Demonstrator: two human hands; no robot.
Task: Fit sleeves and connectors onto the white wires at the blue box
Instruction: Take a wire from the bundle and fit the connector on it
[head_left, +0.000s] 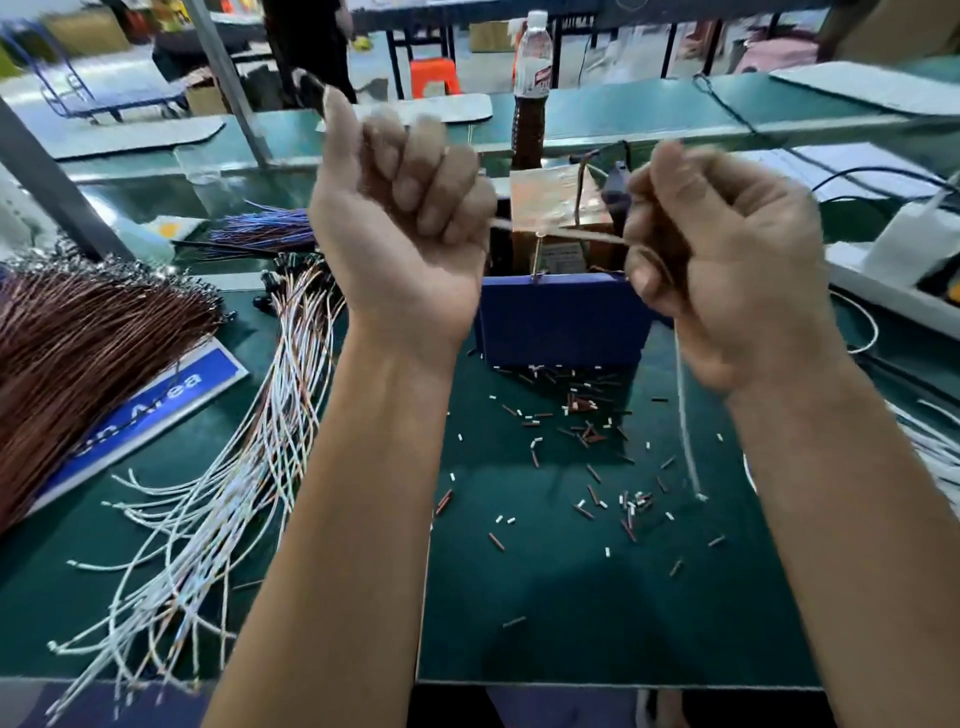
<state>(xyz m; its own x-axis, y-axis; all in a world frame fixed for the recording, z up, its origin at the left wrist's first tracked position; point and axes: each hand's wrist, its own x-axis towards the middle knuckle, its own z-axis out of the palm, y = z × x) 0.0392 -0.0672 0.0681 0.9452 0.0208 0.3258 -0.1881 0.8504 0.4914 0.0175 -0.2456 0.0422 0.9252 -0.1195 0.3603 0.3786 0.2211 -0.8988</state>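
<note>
1. Green bench mat (519, 597) fills the lower frame; a factory floor with tables and a water bottle (534, 52) shows blurred along the top.
2. Left hand (400, 223), centre frame: fingers curled tight into a fist. A thin strand leaves it on its right side toward the other hand, so I judge it is pinching the wire end, though the contact itself is hidden.
3. Right hand (727, 260), right of centre: fingers curled round the white wire (684, 410). Blurred by motion. The wire hangs from under this hand down to the mat, tail free.
4. Between the two hands the strand is stretched taut, passing in front of the blue box (561, 322), which stands on the mat just behind and below my fists. Whether a sleeve is already on this wire: cannot tell, too blurred.
5. Done so far, judged: a fan of finished-looking white wires (218, 493) lies lower left, many with small pieces at their tips.
6. Left to do, judged: more white wires (935, 447) wait at the right edge; loose sleeve pieces (587, 431), white and red-brown, lie scattered in front of the box.
7. Also present: brown wire bundle (78, 343) at far left, over a blue sign (156, 405).
8. Estimate: mid-batch, current wire in work.
</note>
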